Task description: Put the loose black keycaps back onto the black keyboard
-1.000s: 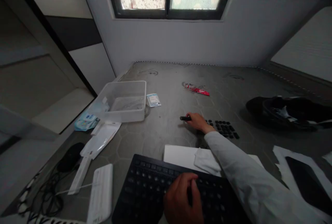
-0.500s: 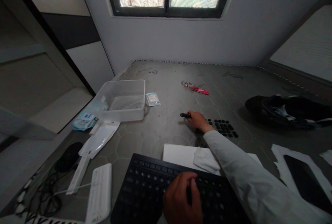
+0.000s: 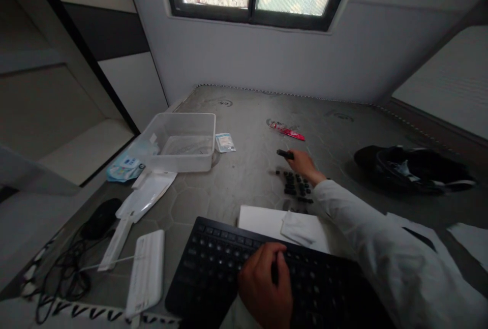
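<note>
Black keys cover the keyboard [image 3: 244, 273] at the near edge of the grey counter [image 3: 244, 115], and the left hand [image 3: 267, 288] rests on top of it, fingers curled down onto the keys with nothing gripped. Farther out, the right hand [image 3: 303, 163] reaches across in a white sleeve [image 3: 373, 237] and closes its fingers around a small black marker [image 3: 284, 154], whose tip pokes out to the left of the knuckles. Just below that hand lies a cluster of loose black keycaps [image 3: 297, 186] (set out in short rows on the bare counter). Between the keycaps and the keyboard sits a white sheet of paper [image 3: 263, 219] with a folded cloth [image 3: 299, 227] on it.

Well beyond the marker lies a red wrapper [image 3: 287, 130]. To the left stands a clear plastic tub [image 3: 183, 141] with a small packet [image 3: 224, 142] just beside it. A black mouse [image 3: 101, 217] and a tangle of cable [image 3: 64, 278] lie at the left edge, near a white ribbed block [image 3: 147, 273]. A dark bundle [image 3: 412, 169] sits well off to the right.
</note>
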Demonstrator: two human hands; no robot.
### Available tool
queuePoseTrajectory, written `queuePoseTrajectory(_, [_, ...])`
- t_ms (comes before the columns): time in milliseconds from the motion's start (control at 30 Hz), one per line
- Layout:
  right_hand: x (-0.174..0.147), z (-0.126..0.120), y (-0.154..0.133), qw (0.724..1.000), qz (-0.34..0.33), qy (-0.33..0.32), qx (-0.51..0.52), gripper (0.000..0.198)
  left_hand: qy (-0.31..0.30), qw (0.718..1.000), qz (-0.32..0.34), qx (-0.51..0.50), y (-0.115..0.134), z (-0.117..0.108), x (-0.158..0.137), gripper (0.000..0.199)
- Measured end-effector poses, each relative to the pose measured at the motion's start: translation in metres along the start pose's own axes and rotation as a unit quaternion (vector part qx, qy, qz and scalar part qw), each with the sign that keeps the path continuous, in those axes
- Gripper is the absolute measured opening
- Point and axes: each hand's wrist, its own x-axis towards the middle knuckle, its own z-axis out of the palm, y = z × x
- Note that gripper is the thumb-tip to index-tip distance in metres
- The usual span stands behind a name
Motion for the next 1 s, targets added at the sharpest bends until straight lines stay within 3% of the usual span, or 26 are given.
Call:
queuePoseTrajectory(100, [0.008, -0.022, 0.010, 0.999, 0.029, -0.023, 0.017, 0.031, 0.013, 1.000, -0.015, -0.002, 0.003, -0.001, 0.001, 0.026])
queuePoseTrajectory(200, [0.008, -0.040, 0.014, 0.996, 0.050, -0.072, 0.033, 0.034, -0.015, 1.000, 0.002, 0.001, 0.003, -0.007, 0.005, 0.025])
queuePoseTrajectory(300, [-0.004, -0.053, 0.013, 0.983, 0.046, -0.168, 0.059, 0.031, -0.055, 0.998, 0.024, 0.006, 0.003, -0.013, 0.009, 0.023])
queuePoseTrajectory(433, [-0.034, -0.080, 0.015, 0.951, 0.030, -0.295, 0.093, 0.028, -0.062, 0.998, 0.017, 0.008, 0.002, -0.017, 0.010, 0.023])
queuePoseTrajectory(533, [-0.065, -0.109, 0.019, 0.911, 0.035, -0.393, 0.116, 0.029, -0.077, 0.997, 0.011, 0.009, 0.001, -0.017, 0.009, 0.023])
queuePoseTrajectory(667, [-0.111, -0.135, 0.023, 0.800, 0.043, -0.577, 0.159, 0.028, -0.079, 0.997, 0.008, 0.003, 0.001, -0.017, 0.010, 0.023])
queuePoseTrajectory(733, [-0.131, -0.135, 0.024, 0.775, 0.042, -0.613, 0.150, 0.026, -0.085, 0.996, 0.005, 0.002, 0.002, -0.017, 0.010, 0.024])
queuePoseTrajectory(800, [-0.147, -0.130, 0.024, 0.777, 0.053, -0.613, 0.132, 0.024, -0.093, 0.996, 0.003, 0.003, 0.001, -0.017, 0.011, 0.024])
queuePoseTrajectory(1000, [-0.159, -0.118, 0.018, 0.838, 0.032, -0.509, 0.194, 0.031, -0.090, 0.996, 0.016, 0.014, 0.002, -0.017, 0.011, 0.024])
